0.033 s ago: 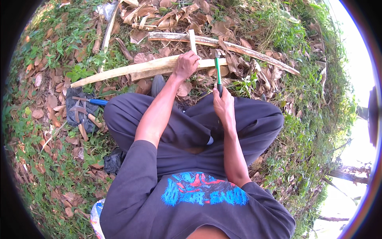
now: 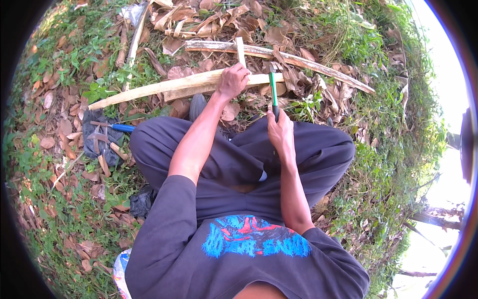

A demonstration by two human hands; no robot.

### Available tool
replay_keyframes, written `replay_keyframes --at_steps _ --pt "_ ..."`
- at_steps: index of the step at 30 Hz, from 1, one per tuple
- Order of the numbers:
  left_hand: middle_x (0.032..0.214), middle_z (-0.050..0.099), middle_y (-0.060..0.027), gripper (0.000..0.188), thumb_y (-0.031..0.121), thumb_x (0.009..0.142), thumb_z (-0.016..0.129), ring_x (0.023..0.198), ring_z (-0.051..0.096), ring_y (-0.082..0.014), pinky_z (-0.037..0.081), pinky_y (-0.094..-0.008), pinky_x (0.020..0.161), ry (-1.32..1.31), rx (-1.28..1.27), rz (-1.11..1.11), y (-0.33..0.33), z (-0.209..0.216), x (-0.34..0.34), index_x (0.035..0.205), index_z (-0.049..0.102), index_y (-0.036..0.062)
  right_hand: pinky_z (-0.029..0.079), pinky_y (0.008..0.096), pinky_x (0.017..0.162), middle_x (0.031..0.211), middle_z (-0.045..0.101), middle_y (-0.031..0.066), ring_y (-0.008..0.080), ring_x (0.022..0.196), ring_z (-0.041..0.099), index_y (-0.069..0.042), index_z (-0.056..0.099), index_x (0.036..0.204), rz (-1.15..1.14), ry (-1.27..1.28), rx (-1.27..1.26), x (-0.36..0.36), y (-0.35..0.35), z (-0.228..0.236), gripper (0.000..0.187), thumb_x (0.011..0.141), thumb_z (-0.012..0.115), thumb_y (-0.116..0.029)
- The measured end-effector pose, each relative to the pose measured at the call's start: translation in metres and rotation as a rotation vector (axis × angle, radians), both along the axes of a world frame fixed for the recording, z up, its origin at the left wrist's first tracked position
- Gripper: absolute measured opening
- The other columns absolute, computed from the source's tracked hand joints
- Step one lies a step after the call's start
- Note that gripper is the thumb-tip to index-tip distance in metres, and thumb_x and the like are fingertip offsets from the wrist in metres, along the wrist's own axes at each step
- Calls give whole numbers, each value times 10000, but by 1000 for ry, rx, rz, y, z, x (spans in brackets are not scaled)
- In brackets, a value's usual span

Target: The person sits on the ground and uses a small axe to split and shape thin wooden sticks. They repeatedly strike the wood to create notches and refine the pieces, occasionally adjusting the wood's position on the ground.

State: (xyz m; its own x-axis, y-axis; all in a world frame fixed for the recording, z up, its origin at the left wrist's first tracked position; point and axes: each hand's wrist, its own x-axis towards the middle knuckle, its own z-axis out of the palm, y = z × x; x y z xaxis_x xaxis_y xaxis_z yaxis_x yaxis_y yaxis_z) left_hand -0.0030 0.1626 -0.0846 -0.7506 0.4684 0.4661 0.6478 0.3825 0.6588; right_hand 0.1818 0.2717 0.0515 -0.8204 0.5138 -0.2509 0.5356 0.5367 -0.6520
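Observation:
My left hand [image 2: 232, 81] is closed around pale wood where a short upright strip [image 2: 241, 51] meets a long, peeled strip of wood [image 2: 154, 88]. Its fingers hide how the two pieces meet. A flat board [image 2: 179, 92] lies beneath the long strip. To the right, my right hand [image 2: 280, 128] grips the dark end of a hammer [image 2: 273, 89] with a green and black handle. The metal head points away from me, just beside the right end of the long strip; whether it touches the wood I cannot tell.
A weathered strip of wood [image 2: 308, 65] lies beyond my hands. On the left, a blue-handled tool [image 2: 123, 128] and other tools rest on a black plastic bag [image 2: 92, 142]. My crossed legs [image 2: 318, 149] are nearest. Dry leaves [image 2: 219, 20] and grass surround everything.

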Motion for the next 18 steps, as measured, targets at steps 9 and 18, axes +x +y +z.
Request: replay_keyframes --at_steps 9,18 --pt "849 658 -75 80 127 818 704 810 675 -285 537 -405 756 60 -23 4 -2 -2 2 859 713 59 429 609 724 850 630 335 539 827 588 42 536 943 100 61 76 -4 -3 -14 323 1012 544 -273" --pt "981 623 -99 284 162 779 704 919 650 -282 525 -419 807 -3 -82 -1 -7 0 5 1047 681 69 425 624 685 803 619 336 551 762 569 33 505 937 144 87 99 -5 -10 -36 321 1022 533 -275"
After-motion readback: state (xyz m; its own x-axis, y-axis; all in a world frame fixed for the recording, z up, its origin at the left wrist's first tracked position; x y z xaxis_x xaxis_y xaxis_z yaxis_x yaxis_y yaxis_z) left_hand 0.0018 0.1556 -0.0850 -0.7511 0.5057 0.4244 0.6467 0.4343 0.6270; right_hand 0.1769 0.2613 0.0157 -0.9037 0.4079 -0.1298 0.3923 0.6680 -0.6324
